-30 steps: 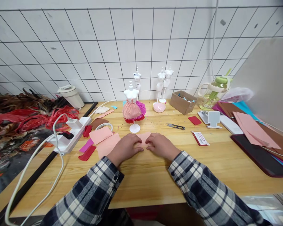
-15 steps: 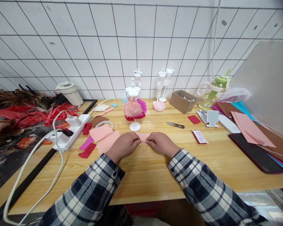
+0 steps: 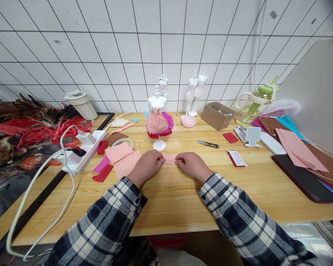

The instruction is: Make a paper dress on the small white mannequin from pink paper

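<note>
A small strip of pink crepe paper (image 3: pixel 170 159) stretches between my two hands at the middle of the table. My left hand (image 3: pixel 149 165) pinches its left end, and my right hand (image 3: pixel 193 166) pinches the other end. Just beyond the strip stands a white mini dress form (image 3: pixel 157 102) on a round base, wearing a pink gathered skirt (image 3: pixel 156 123) with magenta and red layers. Beside my left hand lie pink paper sheets (image 3: pixel 127 164), with magenta and red pieces next to them. Thread snips (image 3: pixel 208 144) rest beyond my right hand.
A white power strip (image 3: pixel 84 157) with cables lies left, near red raffia (image 3: pixel 58 133) and feathers. Bare dress forms (image 3: pixel 191 92), a pink bowl (image 3: pixel 188 121) and a cardboard box (image 3: pixel 217 116) stand at the back. Right are a bottle (image 3: pixel 255 105), a phone stand (image 3: pixel 253 136) and a dark phone (image 3: pixel 302 179).
The view has tilted down slightly, raising the wall and back objects in the picture. My hands have drawn a little apart, and more of the pink strip shows between them.
</note>
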Available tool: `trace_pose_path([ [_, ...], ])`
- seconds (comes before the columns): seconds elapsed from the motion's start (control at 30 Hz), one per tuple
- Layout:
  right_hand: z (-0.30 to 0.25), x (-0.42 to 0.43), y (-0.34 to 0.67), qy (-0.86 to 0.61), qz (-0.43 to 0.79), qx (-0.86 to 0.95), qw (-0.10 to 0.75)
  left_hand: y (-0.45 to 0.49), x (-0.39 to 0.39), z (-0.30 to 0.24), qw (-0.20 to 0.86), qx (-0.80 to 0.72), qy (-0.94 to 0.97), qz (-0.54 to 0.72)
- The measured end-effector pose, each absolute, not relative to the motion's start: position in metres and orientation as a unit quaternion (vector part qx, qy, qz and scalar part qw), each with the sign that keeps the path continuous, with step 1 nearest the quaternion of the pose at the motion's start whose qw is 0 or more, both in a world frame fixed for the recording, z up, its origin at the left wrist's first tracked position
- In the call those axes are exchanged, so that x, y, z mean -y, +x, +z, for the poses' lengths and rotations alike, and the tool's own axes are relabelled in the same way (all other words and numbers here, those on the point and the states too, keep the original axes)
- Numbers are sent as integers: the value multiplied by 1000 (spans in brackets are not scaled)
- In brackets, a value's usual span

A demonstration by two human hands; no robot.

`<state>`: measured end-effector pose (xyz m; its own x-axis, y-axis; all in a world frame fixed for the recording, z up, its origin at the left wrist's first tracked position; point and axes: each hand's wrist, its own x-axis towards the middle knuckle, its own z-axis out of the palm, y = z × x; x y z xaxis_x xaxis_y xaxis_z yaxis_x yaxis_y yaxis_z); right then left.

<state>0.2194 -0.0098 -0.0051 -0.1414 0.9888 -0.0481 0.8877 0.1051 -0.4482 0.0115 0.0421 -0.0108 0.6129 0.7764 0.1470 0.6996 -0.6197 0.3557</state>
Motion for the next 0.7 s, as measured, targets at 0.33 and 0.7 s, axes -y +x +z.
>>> trace_pose_path([
  [0.33, -6, 9, 217, -660, 201, 709, 148, 21, -30, 6, 53, -336, 925, 170],
  [0.7, 1, 12, 222, -636, 118, 743, 173, 22, -31, 1, 61, -313, 943, 97],
])
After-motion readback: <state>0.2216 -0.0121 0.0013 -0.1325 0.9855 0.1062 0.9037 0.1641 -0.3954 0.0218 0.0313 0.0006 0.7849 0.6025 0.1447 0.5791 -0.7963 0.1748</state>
